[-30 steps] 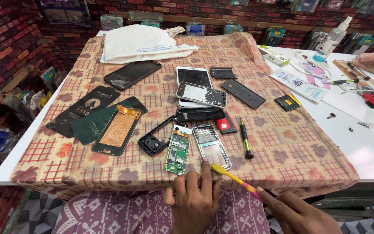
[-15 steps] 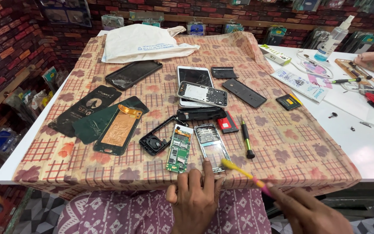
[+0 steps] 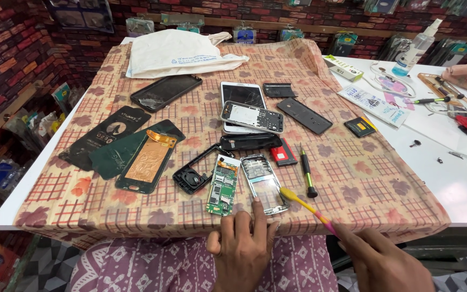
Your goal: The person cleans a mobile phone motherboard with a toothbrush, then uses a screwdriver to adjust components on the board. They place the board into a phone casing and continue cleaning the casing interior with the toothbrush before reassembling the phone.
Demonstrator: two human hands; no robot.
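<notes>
Left hand (image 3: pixel 242 246), fingers loose, pins the silver rectangular phone frame (image 3: pixel 264 184) at the counter's near edge; right hand (image 3: pixel 382 262) grips a yellow-headed brush (image 3: pixel 305 207). Press firmly; sweep lightly, clear of the green circuit board (image 3: pixel 222 186).

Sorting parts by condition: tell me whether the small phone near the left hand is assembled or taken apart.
Taken apart: the bare frame lies beside its separate green circuit board.

Bare left hand (image 3: pixel 242 250); bare right hand (image 3: pixel 383 263); purple white-patterned garment (image 3: pixel 152 267)
</notes>
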